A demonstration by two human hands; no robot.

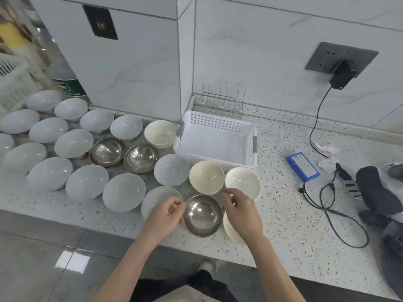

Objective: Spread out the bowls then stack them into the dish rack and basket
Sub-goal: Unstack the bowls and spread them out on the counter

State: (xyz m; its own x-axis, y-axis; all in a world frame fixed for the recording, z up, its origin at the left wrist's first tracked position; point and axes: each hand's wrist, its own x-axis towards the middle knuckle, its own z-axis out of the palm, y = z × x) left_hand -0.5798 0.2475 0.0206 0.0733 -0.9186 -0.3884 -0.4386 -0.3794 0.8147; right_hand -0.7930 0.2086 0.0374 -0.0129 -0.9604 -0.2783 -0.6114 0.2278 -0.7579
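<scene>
**newbie:** Bowls look pretty much all laid out across the counter (283, 225), so which step are you on?

**regular:** Tail end of spreading, I'd say. You've got the steel bowl (202, 215) near the counter's front edge, between a white bowl (156, 199) and a cream bowl (231, 233). Your left hand (166, 216) has curled fingers pinching its left rim, and your right hand (241, 211) is at the right rim with fingers bent. Whether that one's really gripping or just touching, can't tell.

**newbie:** And stacking?

**regular:** Not started, judging by the basket (218, 140) with nothing in it and the rack (222, 99) behind it, also bare. Two more steel bowls (108, 151) sit mid-counter, so you could nest like with like.

**newbie:** Next move?

**regular:** Probably set this one flat or lift it, then carry it up over the cream bowls (206, 177) to the basket. Watch you don't clip those rims.
</scene>
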